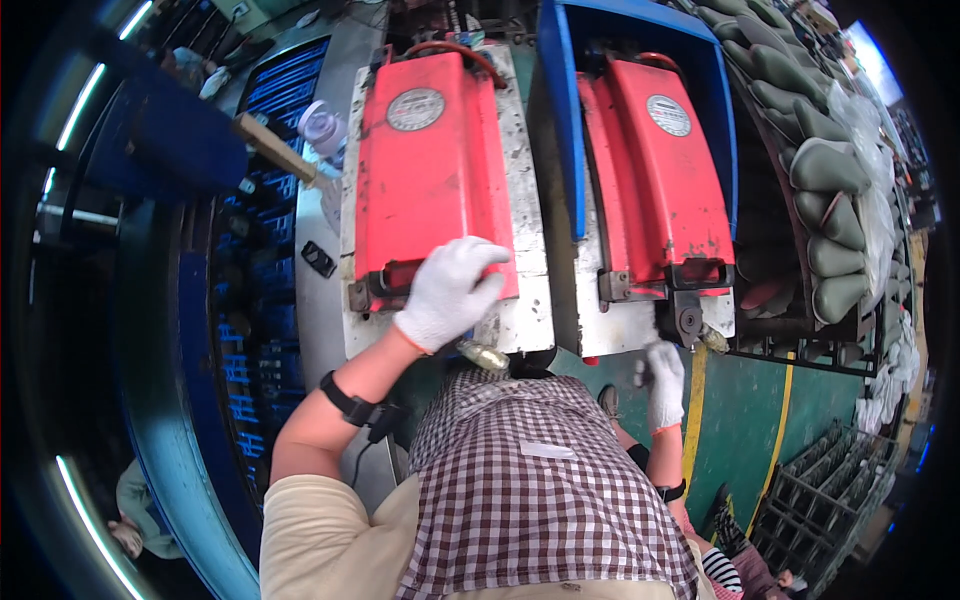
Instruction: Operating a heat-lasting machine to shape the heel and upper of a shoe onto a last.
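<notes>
Two red machine covers stand side by side on pale metal bases. My left hand (pixel 450 292), in a white glove, is over the front end of the left red cover (pixel 425 160), beside its black handle (pixel 392 284). Its fingers are bent, with the thumb apart and nothing visible between them. A worn, wrapped lever end (pixel 484 355) sticks out just below it. My right hand (pixel 664 385), also gloved in white, hangs in front of the right red cover (pixel 660 150), below a black round fitting (pixel 688 320). Its fingers look loosely apart and hold nothing I can see.
A blue hood (pixel 640 18) surrounds the right cover. Grey-green moulded pieces (pixel 830 165) fill a rack at the right. To the left are a clear jug (pixel 320 128), a small black device (pixel 319 259) and a wooden bar (pixel 275 148). A metal rack (pixel 830 500) stands on the green floor.
</notes>
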`<state>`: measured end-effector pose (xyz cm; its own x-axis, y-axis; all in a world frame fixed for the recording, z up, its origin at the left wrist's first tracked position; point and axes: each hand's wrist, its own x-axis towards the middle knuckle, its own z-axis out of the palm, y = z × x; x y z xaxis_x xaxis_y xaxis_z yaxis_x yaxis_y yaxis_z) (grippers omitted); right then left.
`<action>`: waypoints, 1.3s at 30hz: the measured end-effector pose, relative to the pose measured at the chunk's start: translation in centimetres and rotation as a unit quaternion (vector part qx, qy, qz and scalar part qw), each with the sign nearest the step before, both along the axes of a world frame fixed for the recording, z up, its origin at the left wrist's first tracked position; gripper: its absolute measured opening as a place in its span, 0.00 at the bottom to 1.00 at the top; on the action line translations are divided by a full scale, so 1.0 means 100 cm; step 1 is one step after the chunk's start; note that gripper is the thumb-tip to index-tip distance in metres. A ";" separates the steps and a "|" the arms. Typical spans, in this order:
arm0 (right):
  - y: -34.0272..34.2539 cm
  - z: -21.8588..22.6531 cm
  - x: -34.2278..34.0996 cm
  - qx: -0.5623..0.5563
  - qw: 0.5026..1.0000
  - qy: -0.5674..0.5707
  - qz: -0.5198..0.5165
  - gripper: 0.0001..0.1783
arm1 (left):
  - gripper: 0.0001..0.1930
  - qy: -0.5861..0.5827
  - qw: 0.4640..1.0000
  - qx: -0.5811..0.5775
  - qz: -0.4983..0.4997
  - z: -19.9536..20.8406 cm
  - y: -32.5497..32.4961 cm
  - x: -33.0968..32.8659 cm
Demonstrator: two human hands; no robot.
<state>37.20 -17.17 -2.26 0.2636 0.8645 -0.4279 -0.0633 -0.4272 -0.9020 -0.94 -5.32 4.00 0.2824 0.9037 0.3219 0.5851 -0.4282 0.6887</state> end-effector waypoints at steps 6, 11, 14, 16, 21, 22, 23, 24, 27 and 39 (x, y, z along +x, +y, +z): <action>0.075 0.008 -0.098 0.012 0.930 -0.012 0.367 0.18 | 0.13 0.284 0.955 -0.055 -0.065 -0.009 -0.011 -0.058; 0.090 -0.013 -0.190 -0.047 0.810 -0.127 0.571 0.27 | 0.18 0.276 0.955 -0.051 -0.094 -0.023 0.008 -0.054; 0.085 -0.022 -0.214 -0.009 0.784 -0.204 0.587 0.29 | 0.19 0.292 0.951 -0.060 -0.086 -0.027 0.011 -0.049; 0.085 -0.023 -0.210 -0.003 0.799 -0.260 0.542 0.28 | 0.19 0.253 0.964 -0.017 -0.084 -0.029 0.014 -0.042; 0.084 -0.024 -0.201 0.009 0.827 -0.221 0.517 0.26 | 0.20 0.285 0.954 -0.059 -0.074 -0.029 0.017 -0.032; 0.086 -0.027 -0.199 -0.006 0.836 -0.239 0.494 0.26 | 0.20 0.283 0.954 -0.061 -0.079 -0.030 0.018 -0.029; 0.085 -0.027 -0.201 0.001 0.831 -0.226 0.508 0.26 | 0.20 0.279 0.956 -0.061 -0.072 -0.029 0.017 -0.030; 0.086 -0.028 -0.199 -0.017 0.838 -0.219 0.500 0.26 | 0.20 0.275 0.957 -0.061 -0.065 -0.030 0.017 -0.028; 0.084 -0.027 -0.201 -0.056 0.849 -0.218 0.479 0.27 | 0.20 0.279 0.956 -0.070 -0.056 -0.031 0.016 -0.025; 0.022 -0.015 -0.215 -0.318 0.899 0.133 0.270 0.16 | 0.21 0.255 0.962 -0.075 -0.060 -0.039 0.019 -0.018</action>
<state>15.71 -14.93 -3.80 -0.3052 0.3937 -0.8671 0.1302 -0.8847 -0.4476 -2.77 -3.46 0.13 0.4735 0.8806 -0.0178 0.8165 -0.4313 0.3838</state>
